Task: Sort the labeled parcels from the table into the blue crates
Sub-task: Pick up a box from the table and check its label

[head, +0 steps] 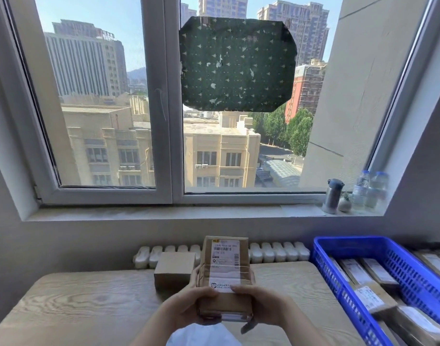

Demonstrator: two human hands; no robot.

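Labelled parcel (225, 268): brown carton with a white shipping label, held above the wooden table (76, 300), label face up. The left hand (189, 304) and right hand (261, 304) wrap its near end from either side, thumbs on top.

Judgement: rigid cardboard, taped, probably light and not slippery. Its flat side faces take a grip best.

A plain small box (174, 272) sits just left of it. The blue crate (351, 238) stands off the table's right edge, already lined with stacked parcels (371, 295). The rightward path looks open, but the parcel must clear the crate rim.
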